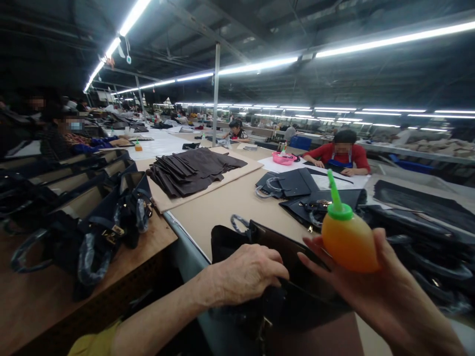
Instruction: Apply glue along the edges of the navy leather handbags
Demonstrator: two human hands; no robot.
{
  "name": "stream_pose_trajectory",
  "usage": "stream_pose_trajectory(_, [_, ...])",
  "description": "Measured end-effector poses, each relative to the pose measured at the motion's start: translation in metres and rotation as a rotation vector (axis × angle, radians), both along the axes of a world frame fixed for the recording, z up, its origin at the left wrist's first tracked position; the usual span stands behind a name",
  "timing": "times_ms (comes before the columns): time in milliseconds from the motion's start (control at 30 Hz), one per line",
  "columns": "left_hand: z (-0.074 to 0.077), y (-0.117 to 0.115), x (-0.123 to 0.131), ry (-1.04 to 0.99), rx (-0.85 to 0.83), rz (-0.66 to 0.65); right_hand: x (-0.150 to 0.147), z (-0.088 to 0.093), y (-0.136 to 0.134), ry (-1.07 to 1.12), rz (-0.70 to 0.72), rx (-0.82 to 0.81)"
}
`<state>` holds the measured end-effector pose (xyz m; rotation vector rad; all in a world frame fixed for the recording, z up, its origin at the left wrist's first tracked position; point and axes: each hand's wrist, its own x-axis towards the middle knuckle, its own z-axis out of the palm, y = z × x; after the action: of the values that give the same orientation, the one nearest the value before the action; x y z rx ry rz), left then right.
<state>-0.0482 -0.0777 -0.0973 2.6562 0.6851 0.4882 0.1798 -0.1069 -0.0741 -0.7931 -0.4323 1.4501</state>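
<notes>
A black handbag (297, 301) stands at the table's near edge with its top spread apart, showing a brown lining. My left hand (248, 274) is closed on the bag's near top edge, its fingertips partly hidden. In my right hand (356, 282) lies an orange squeeze bottle (349, 242) with a green cap and a long green nozzle pointing up. The bottle rests between the thumb and palm, while the other fingers stretch toward the bag's opening. A plastic-wrapped handle (239, 223) shows behind the bag.
Rows of black handbags (92, 222) crowd a wooden table (156, 242) on the left. Dark leather pieces (193, 168) lie stacked on a board ahead. More black bags (289, 183) lie to the right. A co-worker in red (356, 153) sits across the table; a metal post (216, 94) rises beyond.
</notes>
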Motion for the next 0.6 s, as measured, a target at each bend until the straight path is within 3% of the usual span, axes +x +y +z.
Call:
stream_pose_trajectory(100, [-0.010,-0.006,-0.007,-0.227,-0.153,0.172,-0.003,-0.013,-0.008,-0.016,0.000,-0.022])
stream_pose_trajectory(200, [-0.016,-0.007,-0.007,-0.434,-0.207,0.478,-0.005,-0.017,-0.010,-0.017,-0.021,-0.009])
stream_pose_trajectory(333, [-0.016,0.003,-0.003,-0.282,-0.159,0.813,-0.010,-0.008,-0.006,0.014,-0.078,-0.070])
stream_pose_trajectory(433, [-0.018,0.013,-0.001,-0.143,-0.241,0.909,-0.014,0.000,-0.004,0.038,-0.111,-0.102])
stream_pose_trajectory(600, [-0.028,0.028,0.002,-0.053,-0.402,0.892,-0.020,0.010,-0.004,0.017,-0.188,-0.185])
